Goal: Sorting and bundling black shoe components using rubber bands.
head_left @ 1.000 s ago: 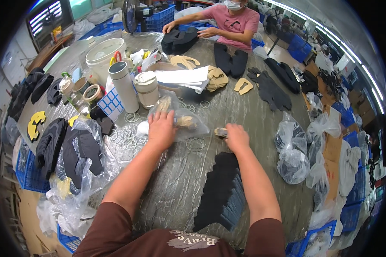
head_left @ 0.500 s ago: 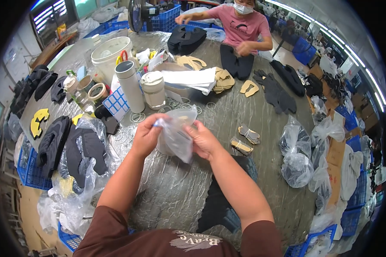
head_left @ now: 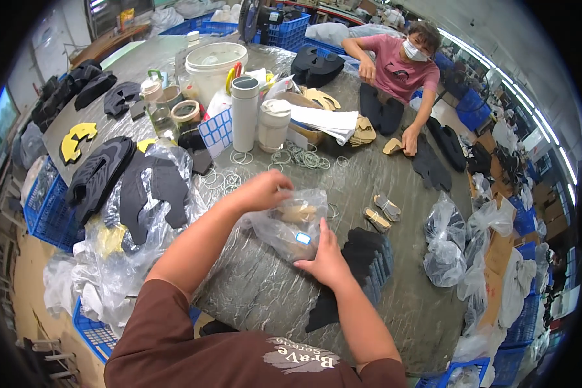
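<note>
A clear plastic bag [head_left: 269,231] lies on the table in front of me, with tan pieces [head_left: 297,212] showing through it. A small white label with a blue border [head_left: 303,238] sits on its front. My right hand [head_left: 325,257] cups the bag's lower right side, thumb at the bottom edge and fingers along the side. Just over the bag's upper left, my left hand [head_left: 265,189] has its fingers loosely bent and apart, with nothing visible in them. Beyond the bag lie thin pale rubber bands [head_left: 301,155] and a sheet of blue-bordered labels [head_left: 217,131].
A grey bottle [head_left: 244,113], a lidded cup [head_left: 274,126] and a white bucket [head_left: 216,68] stand beyond my hands. Two banded bundles [head_left: 377,220] and stacked black gloves [head_left: 368,258] lie right. Across the table a masked co-worker [head_left: 401,71] handles dark gloves [head_left: 428,165].
The bag has come down to the table and its label now faces up. My left hand has let go of it. The co-worker's arm has reached toward the gloves. The view has shifted.
</note>
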Action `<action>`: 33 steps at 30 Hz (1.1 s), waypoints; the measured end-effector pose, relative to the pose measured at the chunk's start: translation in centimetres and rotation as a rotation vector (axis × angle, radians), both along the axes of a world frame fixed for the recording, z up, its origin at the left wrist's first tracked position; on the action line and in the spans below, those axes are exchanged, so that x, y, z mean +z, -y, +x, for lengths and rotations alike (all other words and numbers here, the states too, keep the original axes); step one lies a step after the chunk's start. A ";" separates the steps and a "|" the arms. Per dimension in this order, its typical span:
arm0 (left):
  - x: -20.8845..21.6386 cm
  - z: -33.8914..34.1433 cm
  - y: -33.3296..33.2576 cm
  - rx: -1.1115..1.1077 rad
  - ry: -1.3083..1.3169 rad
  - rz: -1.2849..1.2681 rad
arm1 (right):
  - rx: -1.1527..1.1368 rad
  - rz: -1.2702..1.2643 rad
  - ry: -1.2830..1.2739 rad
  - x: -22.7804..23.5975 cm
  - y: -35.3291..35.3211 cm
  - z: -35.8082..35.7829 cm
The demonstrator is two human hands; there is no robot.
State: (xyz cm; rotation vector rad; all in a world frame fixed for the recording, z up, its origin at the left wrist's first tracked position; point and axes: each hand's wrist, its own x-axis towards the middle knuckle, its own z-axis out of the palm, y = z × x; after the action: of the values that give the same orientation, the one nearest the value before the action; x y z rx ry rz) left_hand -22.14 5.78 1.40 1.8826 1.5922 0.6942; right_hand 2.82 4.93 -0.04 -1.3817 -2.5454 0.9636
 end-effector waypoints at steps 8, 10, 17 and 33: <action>-2.7 -5.7 6.5 0.037 0.097 -0.263 | 0.179 0.642 -0.510 2.8 2.6 -4.1; -5.0 -3.7 8.1 0.114 0.540 -0.177 | 0.301 0.161 -0.652 1.1 2.9 -6.5; -4.6 1.7 12.2 0.118 1.180 -0.161 | -0.048 -0.170 -0.715 -3.8 2.2 -7.5; -4.9 5.5 10.5 0.488 0.609 0.363 | 0.215 0.264 -0.867 0.8 3.1 -6.4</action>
State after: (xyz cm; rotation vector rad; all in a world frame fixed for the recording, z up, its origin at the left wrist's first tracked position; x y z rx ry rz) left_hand -16.61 -4.76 -3.53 1.2871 1.5733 1.6771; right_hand -3.61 1.80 0.80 -0.4539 -2.0437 0.9290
